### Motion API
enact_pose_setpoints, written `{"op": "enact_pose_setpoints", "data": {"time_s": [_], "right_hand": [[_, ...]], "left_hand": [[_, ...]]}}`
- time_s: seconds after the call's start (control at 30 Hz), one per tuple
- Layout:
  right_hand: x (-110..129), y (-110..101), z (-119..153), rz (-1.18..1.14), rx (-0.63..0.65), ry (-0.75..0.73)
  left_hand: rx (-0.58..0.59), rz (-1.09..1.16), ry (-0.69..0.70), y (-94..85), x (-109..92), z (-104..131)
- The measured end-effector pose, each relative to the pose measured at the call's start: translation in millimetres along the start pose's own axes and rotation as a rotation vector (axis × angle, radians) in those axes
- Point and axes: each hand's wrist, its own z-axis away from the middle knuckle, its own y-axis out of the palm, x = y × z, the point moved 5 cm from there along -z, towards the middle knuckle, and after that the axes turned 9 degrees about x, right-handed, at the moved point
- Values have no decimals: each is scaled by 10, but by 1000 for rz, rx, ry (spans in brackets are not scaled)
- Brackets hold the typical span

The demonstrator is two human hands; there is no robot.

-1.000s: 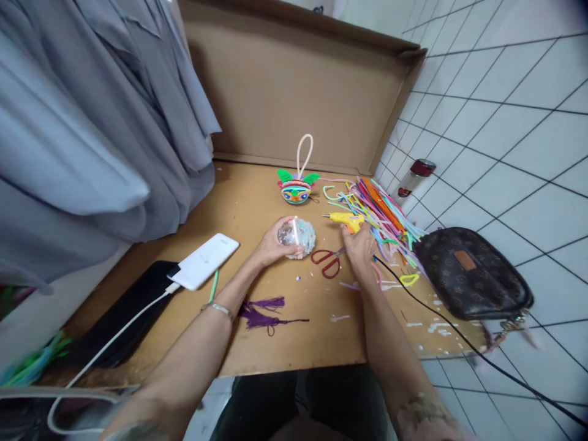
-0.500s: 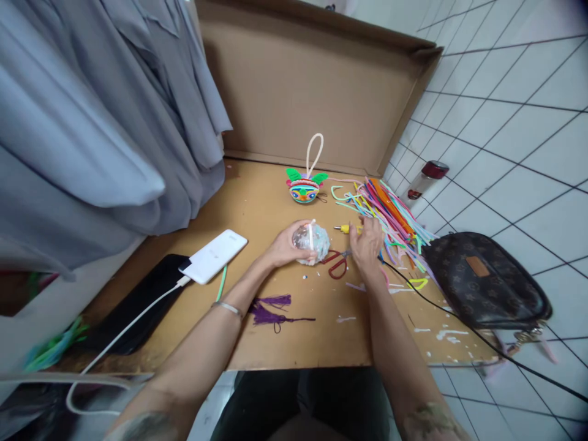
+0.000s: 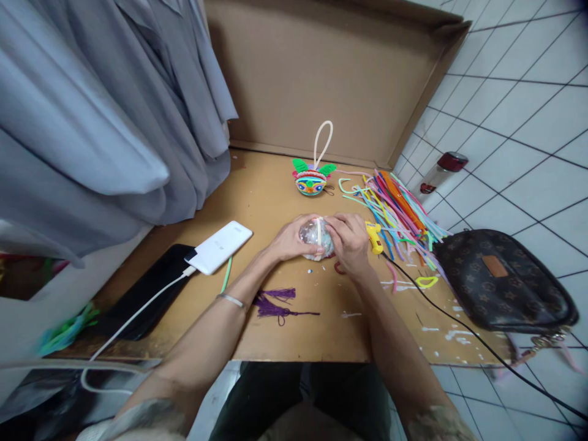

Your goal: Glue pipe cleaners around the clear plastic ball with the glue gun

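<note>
A clear ball [image 3: 310, 234] with a pale strip [image 3: 319, 231] across it and whitish-blue material on its right side is held above the table. My left hand [image 3: 292, 239] wraps round its left side, thumb low on the front. At the right side, my right hand [image 3: 350, 240] has its fingers bent and pressed against the ball near the strip. A yellow glue gun [image 3: 375, 237] lies just right of my right hand. Red scissor handles [image 3: 339, 267] are mostly hidden beneath that hand.
Behind stands a decorated ornament [image 3: 311, 182] with green ears. Colourful strips [image 3: 395, 208] and a brown bag [image 3: 505, 278] lie right. Purple tassels [image 3: 275, 303] are in front; a white phone [image 3: 221, 247] lies left. A black cable [image 3: 432, 302] crosses the right side.
My right hand has moved left from beside the yellow glue gun to the ball. The whole view has shifted slightly. My left hand still holds the ball.
</note>
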Motion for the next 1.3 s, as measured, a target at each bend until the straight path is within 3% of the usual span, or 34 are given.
{"op": "enact_pose_setpoints", "data": {"time_s": [0.37, 0.8, 1.3], "right_hand": [[-14, 10, -8, -260, 71, 50], [34, 56, 3, -188, 98, 15], [58, 56, 18, -125, 96, -23]], "left_hand": [[-4, 129, -12, 5, 68, 4], [16, 178, -19, 5, 39, 10], [-18, 79, 25, -15, 56, -1]]}}
